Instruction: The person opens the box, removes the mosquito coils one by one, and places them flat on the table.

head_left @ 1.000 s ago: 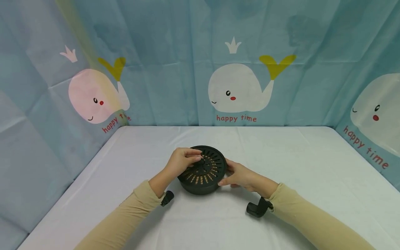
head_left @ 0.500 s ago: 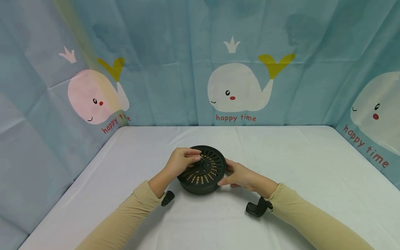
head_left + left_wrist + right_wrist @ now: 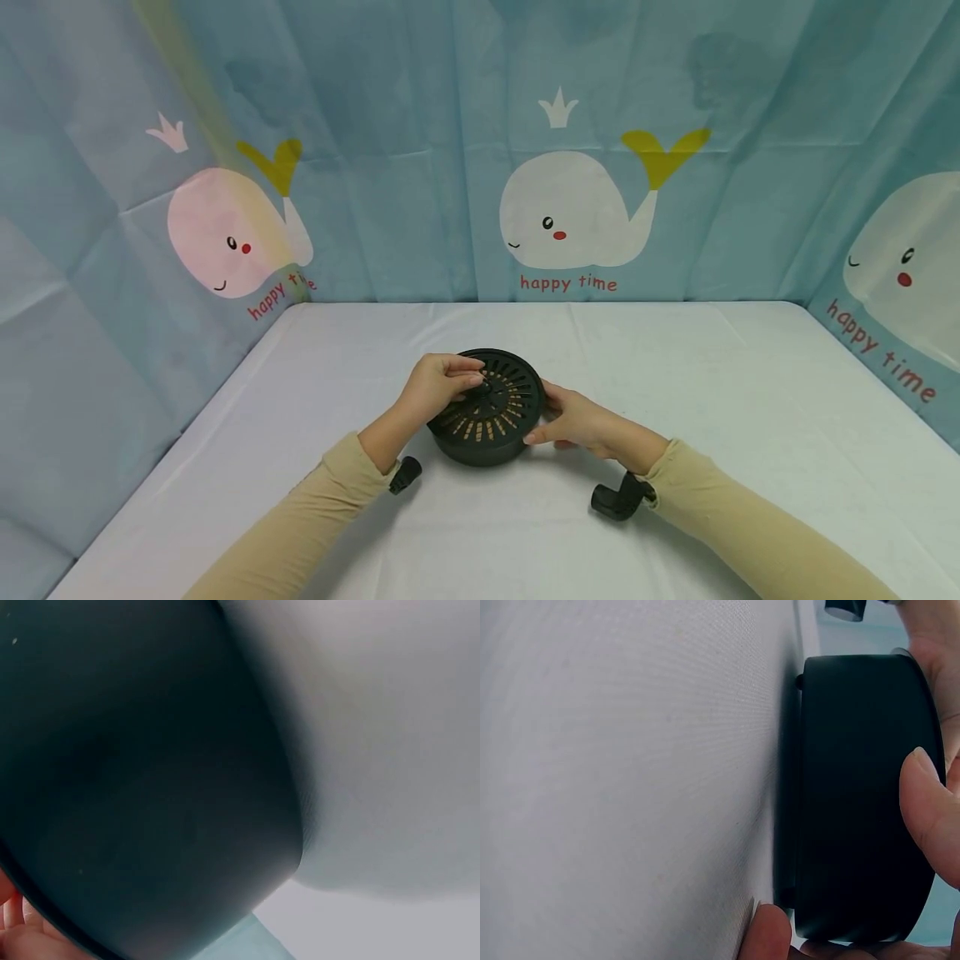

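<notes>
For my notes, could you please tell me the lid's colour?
The lid is black, best seen in the head view.

In the head view, the white tablecloth (image 3: 712,375) is lit softly and evenly, diffuse grey shadows being cast beneath the left sleeve (image 3: 300,508) and right sleeve (image 3: 757,521), while the far blue curtain (image 3: 405,225) is mottled by darker patches and crossed at the left by a pale yellowish streak. In the left wrist view, the dark container (image 3: 150,787) is dimly rendered, and its boundary against the tablecloth is blurred. In the right wrist view, the container is reduced to near-black and bordered by a soft shadow, with faint highlights registered along one edge.
</notes>
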Tool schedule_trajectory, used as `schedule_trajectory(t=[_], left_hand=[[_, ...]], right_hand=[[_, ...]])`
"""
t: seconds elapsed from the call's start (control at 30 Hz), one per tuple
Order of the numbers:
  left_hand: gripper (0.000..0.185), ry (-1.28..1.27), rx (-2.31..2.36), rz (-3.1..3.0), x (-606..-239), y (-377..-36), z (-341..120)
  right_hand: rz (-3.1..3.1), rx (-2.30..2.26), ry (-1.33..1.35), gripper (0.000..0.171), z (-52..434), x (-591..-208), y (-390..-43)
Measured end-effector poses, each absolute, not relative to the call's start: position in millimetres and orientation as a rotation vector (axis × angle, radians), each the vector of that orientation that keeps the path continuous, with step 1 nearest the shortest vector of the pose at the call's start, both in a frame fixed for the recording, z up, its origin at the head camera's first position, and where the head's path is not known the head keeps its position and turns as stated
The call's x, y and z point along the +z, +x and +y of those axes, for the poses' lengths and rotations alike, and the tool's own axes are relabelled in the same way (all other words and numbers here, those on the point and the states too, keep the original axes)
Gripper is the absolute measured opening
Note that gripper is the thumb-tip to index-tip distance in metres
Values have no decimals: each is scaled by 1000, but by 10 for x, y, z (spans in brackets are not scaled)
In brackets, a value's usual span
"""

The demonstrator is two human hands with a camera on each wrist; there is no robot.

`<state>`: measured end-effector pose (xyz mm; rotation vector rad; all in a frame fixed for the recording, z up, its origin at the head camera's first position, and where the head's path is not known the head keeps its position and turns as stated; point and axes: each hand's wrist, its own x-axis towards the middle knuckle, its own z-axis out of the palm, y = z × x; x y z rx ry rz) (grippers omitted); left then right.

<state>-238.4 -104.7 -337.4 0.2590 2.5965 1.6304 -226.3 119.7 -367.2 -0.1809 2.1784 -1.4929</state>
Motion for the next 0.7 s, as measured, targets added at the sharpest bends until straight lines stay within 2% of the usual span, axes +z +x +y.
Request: schedule_trajectory(t=[0.7], left_hand=[[27,190,1631,2603,-3378,-2369,-1036]], right_hand=[[2162,-1500,-180,100,1198,-3663,-2268]])
